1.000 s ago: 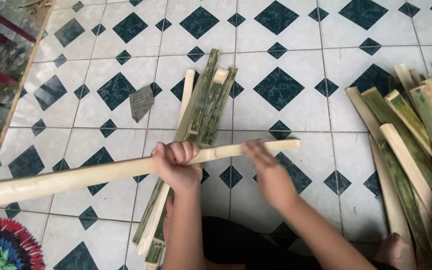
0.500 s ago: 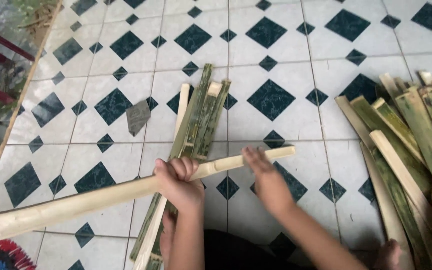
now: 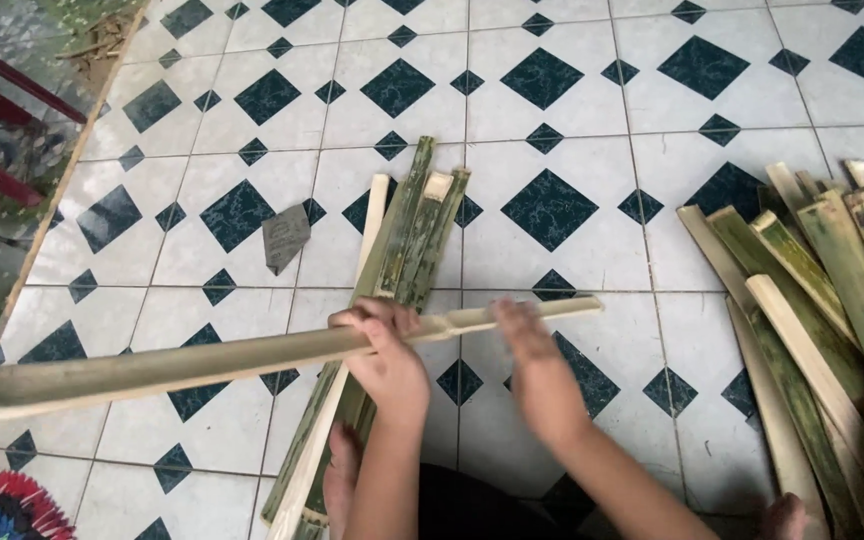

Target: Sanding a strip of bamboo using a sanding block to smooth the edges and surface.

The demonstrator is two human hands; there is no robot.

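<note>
Long split bamboo strip (image 3: pixel 202 365) lies crosswise above the green slat bundle (image 3: pixel 407 245) on the tiled floor (image 3: pixel 572 120), left hand (image 3: pixel 387 350) wrapped round it mid-length, right hand (image 3: pixel 537 365) blurred, grip unreadable; judged stiff, light, splintery-edged, best held near mid-length.

No packages, labels, signs or screens appear anywhere in the frame.
</note>
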